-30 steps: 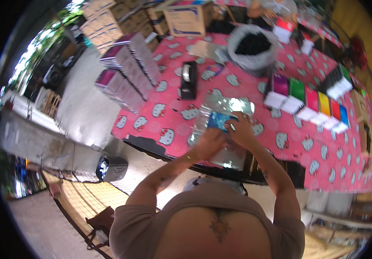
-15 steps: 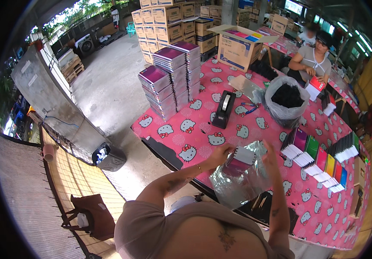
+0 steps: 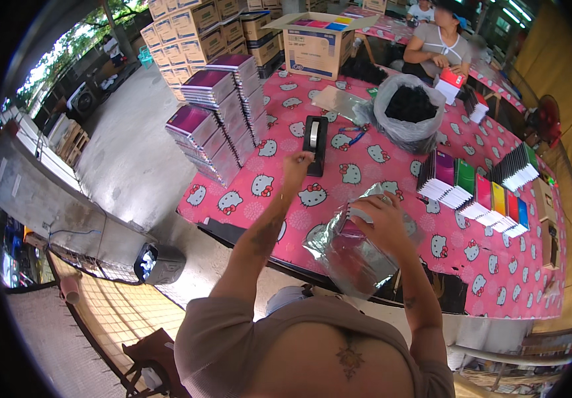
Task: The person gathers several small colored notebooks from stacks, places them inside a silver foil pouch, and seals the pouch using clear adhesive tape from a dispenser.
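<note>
My left hand [image 3: 296, 166] reaches forward to the near end of a black tape dispenser [image 3: 315, 142] holding a roll of clear tape. Its fingers are pinched together there, and whatever they hold is too small to make out. Under my right hand [image 3: 384, 215] a spiral notebook [image 3: 352, 229] with a purple cover lies inside a loose clear plastic sleeve [image 3: 356, 265] at the table's near edge. The right fingers curl over the notebook's top and hold it down, hiding part of it.
Stacks of wrapped purple notebooks [image 3: 210, 126] stand at the left. Pliers [image 3: 352, 136], a plastic bag of black material [image 3: 411, 109] and an open carton [image 3: 312, 53] lie beyond. Colourful notebook rows [image 3: 475, 189] stretch along the right. Across the table, a person [image 3: 438, 50] handles red notebooks.
My left hand has left the plastic-covered notebook and moved forward to the tape dispenser. My right hand has shifted from the sleeve's side to over the notebook. The view has turned somewhat.
</note>
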{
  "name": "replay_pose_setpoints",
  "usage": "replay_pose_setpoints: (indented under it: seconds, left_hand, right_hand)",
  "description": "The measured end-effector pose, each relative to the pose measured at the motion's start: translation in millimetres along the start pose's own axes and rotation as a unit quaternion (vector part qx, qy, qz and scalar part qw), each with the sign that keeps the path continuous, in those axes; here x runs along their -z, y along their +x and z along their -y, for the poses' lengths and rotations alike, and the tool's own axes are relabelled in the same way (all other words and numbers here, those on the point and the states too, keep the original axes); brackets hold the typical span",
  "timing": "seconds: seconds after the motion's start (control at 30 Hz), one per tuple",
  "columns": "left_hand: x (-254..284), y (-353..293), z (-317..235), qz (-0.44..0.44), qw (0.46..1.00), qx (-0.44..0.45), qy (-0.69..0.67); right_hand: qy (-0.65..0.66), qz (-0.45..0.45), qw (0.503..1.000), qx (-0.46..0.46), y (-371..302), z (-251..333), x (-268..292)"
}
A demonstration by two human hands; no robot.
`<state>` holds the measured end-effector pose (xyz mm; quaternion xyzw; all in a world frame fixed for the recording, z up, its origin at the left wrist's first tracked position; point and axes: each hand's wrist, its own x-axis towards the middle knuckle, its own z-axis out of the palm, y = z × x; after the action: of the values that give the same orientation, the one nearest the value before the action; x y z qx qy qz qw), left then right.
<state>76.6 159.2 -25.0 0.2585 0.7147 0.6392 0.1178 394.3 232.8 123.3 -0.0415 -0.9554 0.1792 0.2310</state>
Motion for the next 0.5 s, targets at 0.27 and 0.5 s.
replay_pose_setpoints:
  seconds: [0.27, 0.5]
  left_hand:
    - [33, -18, -24, 0.002, 0.91, -0.03, 0.414]
    - [8, -76, -105, 0.442, 0.889, -0.119, -0.002]
  right_hand:
    - [-0.052, 0.022, 0.997, -0.055, 5, 9, -8]
    - [-0.062, 0.066, 0.993, -0.079, 13, 7, -10]
